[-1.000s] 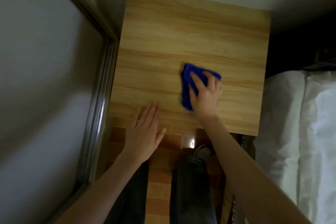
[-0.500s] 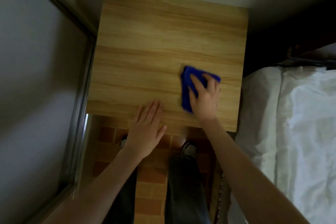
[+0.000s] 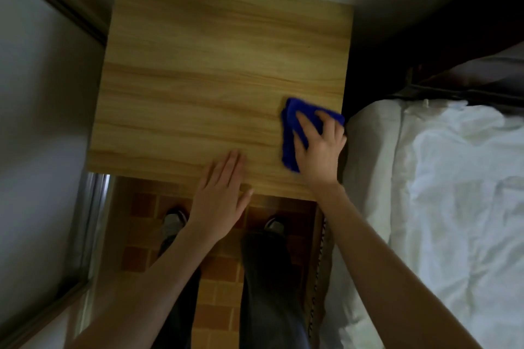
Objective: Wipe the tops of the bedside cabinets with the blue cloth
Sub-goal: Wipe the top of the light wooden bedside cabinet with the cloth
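The bedside cabinet [image 3: 215, 76] has a light wood-grain top and fills the upper middle of the head view. A folded blue cloth [image 3: 292, 127] lies on its near right corner, at the right edge. My right hand [image 3: 319, 147] presses flat on the cloth with fingers spread, covering most of it. My left hand [image 3: 221, 195] rests flat and empty on the cabinet's front edge, fingers together, just left of the cloth.
A bed with white bedding [image 3: 442, 207] runs along the right, close to the cabinet. A metal-framed sliding door or panel [image 3: 42, 122] stands on the left. My legs and shoes [image 3: 173, 221] stand on brown tiled floor below the cabinet's front edge.
My right hand has slid the blue cloth rightwards to the cabinet's right edge. The left hand has stayed at the front edge. The view has shifted towards the bed.
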